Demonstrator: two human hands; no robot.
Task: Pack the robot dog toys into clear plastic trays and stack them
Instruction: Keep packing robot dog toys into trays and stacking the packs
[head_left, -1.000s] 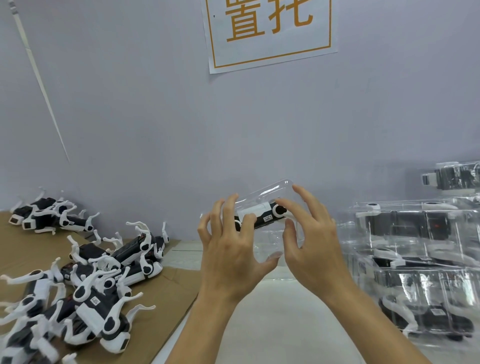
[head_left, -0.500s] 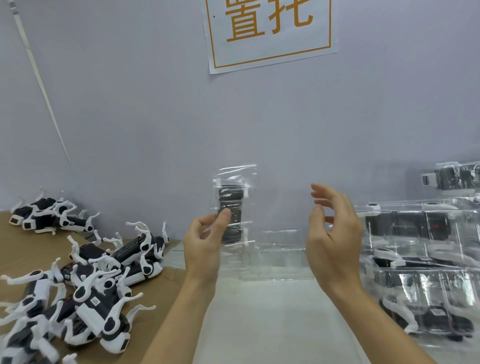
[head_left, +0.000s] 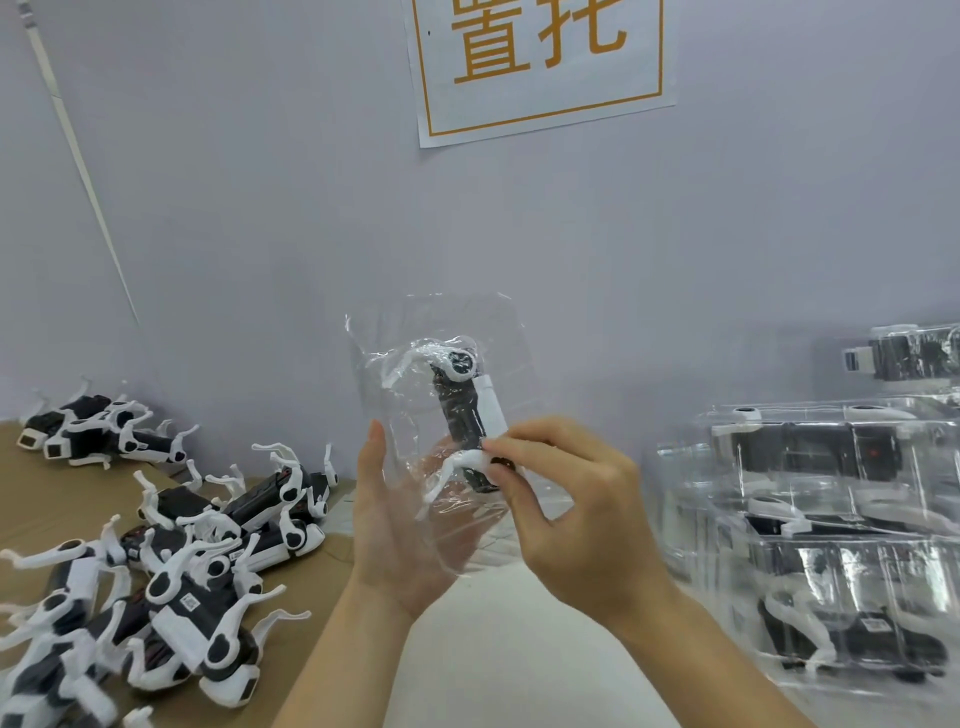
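A: Nearest?
B: Left hand (head_left: 402, 525), fingers straight, flat under a clear tray (head_left: 447, 415) held upright mid-air. Right hand (head_left: 576, 512) pinches the toy dog (head_left: 470, 410) inside it.
A: Beyond?
B: Loose toy dogs (head_left: 176, 566) on cardboard (head_left: 31, 483), left. Packed trays (head_left: 831, 530) stacked right. Wall sign (head_left: 540, 62) behind.

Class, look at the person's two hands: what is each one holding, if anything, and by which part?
Both hold one clear plastic tray with a robot dog toy inside. The left hand supports its lower back; the right hand pinches its lower right edge.
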